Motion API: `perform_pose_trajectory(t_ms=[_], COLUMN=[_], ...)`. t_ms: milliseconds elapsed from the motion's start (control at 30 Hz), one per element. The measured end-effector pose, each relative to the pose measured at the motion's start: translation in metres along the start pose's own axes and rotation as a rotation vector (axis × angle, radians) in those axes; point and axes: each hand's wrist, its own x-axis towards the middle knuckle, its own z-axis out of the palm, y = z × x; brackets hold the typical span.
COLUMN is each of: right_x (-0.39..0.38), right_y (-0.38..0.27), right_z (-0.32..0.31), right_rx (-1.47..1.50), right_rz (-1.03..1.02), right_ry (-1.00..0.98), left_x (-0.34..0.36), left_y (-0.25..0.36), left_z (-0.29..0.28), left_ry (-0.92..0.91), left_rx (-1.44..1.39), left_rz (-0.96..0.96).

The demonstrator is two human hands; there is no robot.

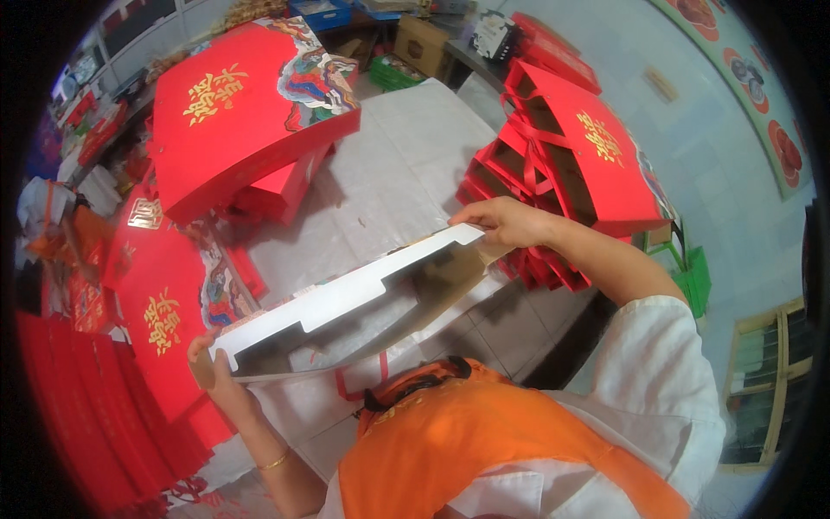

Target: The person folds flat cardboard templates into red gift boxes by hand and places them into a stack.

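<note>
In front of my body, both hands hold an open cardboard box (341, 304) at its two ends. A white tabbed flap runs along its far edge, and light shows through its hollow middle. My left hand (226, 387) grips the near left corner, thumb on the flap and fingers round the outside. The far right corner is in my right hand (508, 221), its fingers closed on the edge. The box slants, its right end farther from me. Most of its outer faces are turned away.
Big red gift boxes (233, 104) with gold lettering are stacked at the left, beside flat red cartons (95, 406). More red boxes (605, 147) with ribbons stand at the right. A pale sheet (389, 164) covers the table. Green crates (692, 277) sit by the wall.
</note>
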Motion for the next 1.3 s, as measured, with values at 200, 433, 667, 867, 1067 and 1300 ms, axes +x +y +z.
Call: perform_pose_trajectory(t_ms=[200, 433, 667, 867, 1067, 1300], right_x=[-0.001, 0.007, 0.023, 0.044, 0.029, 0.035], right_y=[-0.008, 0.014, -0.044, -0.052, -0.021, 0.023], right_z=[0.001, -0.014, -0.016, 0.024, -0.014, -0.006], right_rx=[-0.149, 0.158, -0.526, -0.956, -0.233, 0.123], right_rz=[-0.199, -0.103, -0.005, 0.019, -0.051, -0.168], right_ry=[0.109, 0.012, -0.067, 0.185, 0.148, -0.054], left_x=[-0.008, -0.011, -0.016, -0.032, -0.042, -0.043], left_y=[0.002, 0.001, 0.003, -0.005, -0.001, -0.005], left_z=[-0.005, 0.003, 0.015, 0.017, 0.024, -0.004], left_ry=[0.035, 0.068, 0.122, 0.21, 0.214, 0.136], left_rx=[0.001, 0.012, -0.007, 0.045, 0.104, 0.271], left_rz=[0.004, 0.009, -0.015, 0.041, 0.077, 0.086])
